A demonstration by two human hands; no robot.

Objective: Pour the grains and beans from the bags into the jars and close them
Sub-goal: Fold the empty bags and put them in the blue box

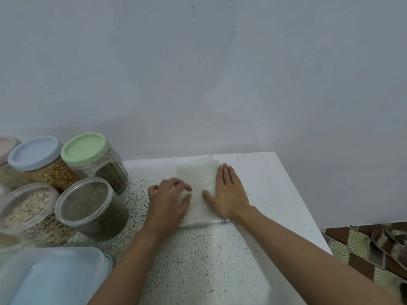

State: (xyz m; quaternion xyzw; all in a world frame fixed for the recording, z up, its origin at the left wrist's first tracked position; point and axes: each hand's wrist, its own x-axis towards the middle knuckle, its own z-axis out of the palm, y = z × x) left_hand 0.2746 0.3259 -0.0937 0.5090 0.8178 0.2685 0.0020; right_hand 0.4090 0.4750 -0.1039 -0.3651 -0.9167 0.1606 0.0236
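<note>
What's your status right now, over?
Right hand flat on the bag. Left hand grips its edge, blurred. Jars stand off left, not blocking.

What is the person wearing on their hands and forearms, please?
Nothing shows: the left hand and right hand are ungloved, and both forearms are bare, with no sleeve, watch or bracelet. The left hand is blurred, so a ring cannot be excluded.

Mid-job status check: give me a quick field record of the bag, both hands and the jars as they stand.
bag: white plastic, lying flat on the speckled counter
left hand: on the bag's left part, blurred, grip unclear
right hand: flat, fingers straight, pressing the bag
lidded jars: green-lid jar, blue-lid jar
open jars: dark-bean jar, pale-grain jar, both holding contents, no lids seen
</note>
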